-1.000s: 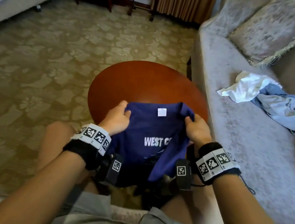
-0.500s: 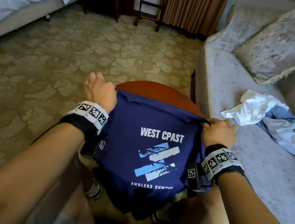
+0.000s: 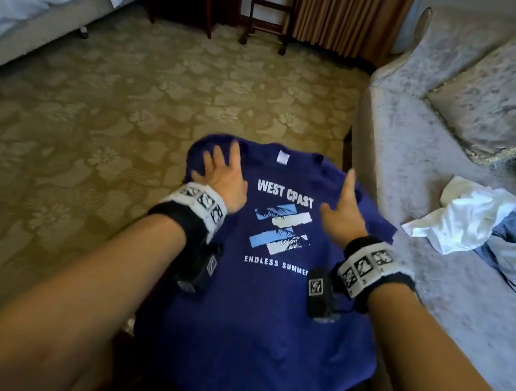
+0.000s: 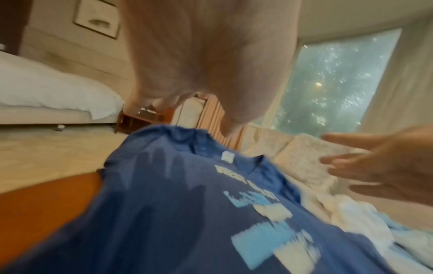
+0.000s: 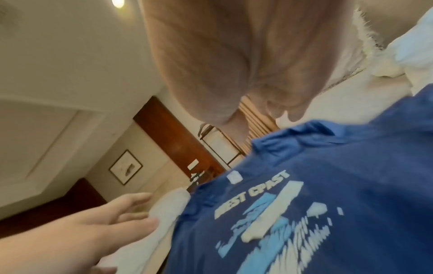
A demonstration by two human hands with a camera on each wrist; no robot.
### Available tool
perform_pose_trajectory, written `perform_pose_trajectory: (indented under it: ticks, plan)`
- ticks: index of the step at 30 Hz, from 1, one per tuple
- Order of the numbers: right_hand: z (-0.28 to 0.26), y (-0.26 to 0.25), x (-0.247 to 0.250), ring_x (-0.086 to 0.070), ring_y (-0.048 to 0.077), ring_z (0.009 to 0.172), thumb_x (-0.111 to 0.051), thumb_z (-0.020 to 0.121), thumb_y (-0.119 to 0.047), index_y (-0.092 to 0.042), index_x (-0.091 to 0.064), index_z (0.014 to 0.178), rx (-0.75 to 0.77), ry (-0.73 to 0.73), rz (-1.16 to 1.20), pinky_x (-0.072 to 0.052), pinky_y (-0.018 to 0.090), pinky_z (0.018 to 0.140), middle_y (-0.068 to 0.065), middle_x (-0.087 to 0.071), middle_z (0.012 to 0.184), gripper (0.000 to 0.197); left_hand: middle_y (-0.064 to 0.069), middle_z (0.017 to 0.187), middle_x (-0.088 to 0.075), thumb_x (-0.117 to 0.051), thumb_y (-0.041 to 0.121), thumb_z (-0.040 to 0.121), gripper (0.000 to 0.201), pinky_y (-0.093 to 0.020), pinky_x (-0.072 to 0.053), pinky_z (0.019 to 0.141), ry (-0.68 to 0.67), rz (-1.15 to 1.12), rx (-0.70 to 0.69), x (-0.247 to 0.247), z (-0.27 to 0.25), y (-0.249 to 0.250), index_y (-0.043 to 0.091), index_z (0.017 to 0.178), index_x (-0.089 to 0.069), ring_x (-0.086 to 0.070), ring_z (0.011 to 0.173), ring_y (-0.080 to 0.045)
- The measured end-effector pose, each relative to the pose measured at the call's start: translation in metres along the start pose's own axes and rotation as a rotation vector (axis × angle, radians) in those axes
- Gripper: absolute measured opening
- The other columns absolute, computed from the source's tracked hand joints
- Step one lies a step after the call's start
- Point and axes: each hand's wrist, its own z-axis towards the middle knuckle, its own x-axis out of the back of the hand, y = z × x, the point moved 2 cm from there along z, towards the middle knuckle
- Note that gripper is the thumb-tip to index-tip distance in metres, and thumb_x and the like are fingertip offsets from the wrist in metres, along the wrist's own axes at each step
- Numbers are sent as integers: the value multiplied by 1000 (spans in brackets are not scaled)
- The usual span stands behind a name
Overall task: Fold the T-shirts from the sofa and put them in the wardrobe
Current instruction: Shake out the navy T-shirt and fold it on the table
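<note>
The blue T-shirt [image 3: 266, 299] lies print-up, spread over the round table [image 4: 46, 200], collar at the far edge, hem hanging over the near edge. Its long axis runs from the person straight away. The left hand [image 3: 222, 175] is over the left shoulder area, fingers straight and spread, holding nothing. The right hand [image 3: 343, 209] is over the right shoulder area, fingers extended, holding nothing. Whether either palm presses the cloth cannot be told. Each hand is nearest its own sleeve, so folding inward toward the centreline is the likely next step. Further garments [image 3: 483, 226] remain on the sofa [image 3: 405, 288].
</note>
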Motion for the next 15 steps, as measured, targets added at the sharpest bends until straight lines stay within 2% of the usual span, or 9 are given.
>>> perform_pose_trajectory:
  ticks: [1, 2, 3, 5, 7, 10, 15]
  plan:
    - [-1, 9, -14, -37, 31, 139, -49, 99, -11, -16, -2, 156, -20, -63, -53, -34, 27, 102, 10, -12, 163, 75, -12, 161, 11, -45, 36, 99, 77, -62, -12, 114, -59, 42, -14, -18, -6, -1, 22, 154, 7, 7, 148, -34]
    - [-5, 19, -28, -19, 29, 148, -50, 99, -18, -16, -8, 157, -68, -142, -125, -23, 32, 114, 10, -5, 164, 71, -10, 161, 13, -44, 42, 99, 75, -63, -11, 114, -147, 72, -26, -39, -14, -5, 25, 154, 4, 10, 147, -34]
    - [-11, 30, -42, -6, 29, 150, -51, 100, -27, -20, -12, 157, -133, -219, -206, -15, 40, 119, 9, -1, 164, 69, -8, 160, 18, -42, 50, 98, 74, -65, -9, 113, -249, 102, -20, -60, -22, -11, 31, 153, 4, 14, 147, -35]
    - [-31, 52, -60, 9, 30, 150, -51, 96, -50, -36, -10, 156, -272, -342, -344, -4, 58, 117, 2, 9, 164, 74, -3, 157, 29, -34, 66, 93, 76, -71, -2, 110, -416, 171, 47, -94, -37, -29, 43, 151, 9, 24, 143, -38]
    - [-48, 70, -66, 21, 31, 147, -48, 88, -68, -50, 0, 151, -355, -410, -397, 3, 67, 111, -6, 23, 161, 82, 0, 153, 39, -26, 80, 85, 81, -73, 5, 106, -454, 246, 69, -112, -44, -46, 50, 146, 17, 33, 139, -37]
    - [-56, 83, -69, 31, 30, 144, -44, 80, -81, -56, 10, 147, -358, -439, -415, 8, 70, 109, -11, 35, 156, 89, 3, 147, 46, -20, 89, 76, 85, -74, 10, 104, -432, 287, 34, -114, -41, -63, 54, 141, 24, 40, 136, -36]
    - [-45, 75, -80, 35, 31, 141, -41, 77, -85, -56, 14, 146, -372, -437, -422, 11, 72, 107, -11, 39, 153, 93, 3, 146, 48, -21, 90, 74, 89, -75, 9, 104, -442, 290, 55, -106, -23, -67, 54, 140, 26, 40, 136, -36]
